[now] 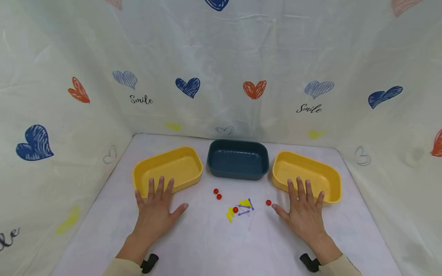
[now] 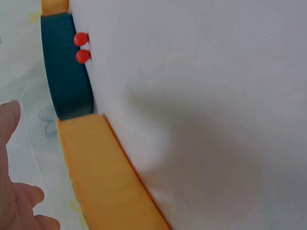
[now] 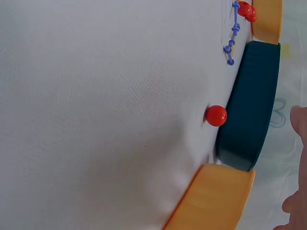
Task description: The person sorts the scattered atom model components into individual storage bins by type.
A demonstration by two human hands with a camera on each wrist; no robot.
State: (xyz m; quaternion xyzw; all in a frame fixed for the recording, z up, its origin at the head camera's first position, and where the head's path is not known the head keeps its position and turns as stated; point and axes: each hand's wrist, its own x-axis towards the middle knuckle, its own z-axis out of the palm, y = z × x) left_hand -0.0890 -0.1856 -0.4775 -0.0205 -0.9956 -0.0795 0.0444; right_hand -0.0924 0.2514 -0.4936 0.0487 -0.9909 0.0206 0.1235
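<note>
My left hand (image 1: pixel 157 214) is spread with straight fingers over the near edge of the left yellow tray (image 1: pixel 145 168), holding nothing. In the same way my right hand (image 1: pixel 305 216) spreads its fingers at the near side of the right yellow tray (image 1: pixel 331 184). Close to the right thumb lies a red bead (image 1: pixel 268 202). Between the hands, another red bead (image 1: pixel 235 210) lies among small yellow pieces (image 1: pixel 229 217) and thin purple bar-shaped pieces (image 1: pixel 243 212). Two more red beads, one the nearer bead (image 1: pixel 219 196), sit left of that group. Whether either hand touches its tray I cannot tell.
A dark blue tray (image 1: pixel 238 176) stands at the back between the yellow ones. All of this is on a white-covered table (image 1: pixel 207 245). Behind and beside it hangs a pale sheet (image 1: pixel 221 57) printed with hearts. Black straps (image 1: pixel 149 263) show at the wrists.
</note>
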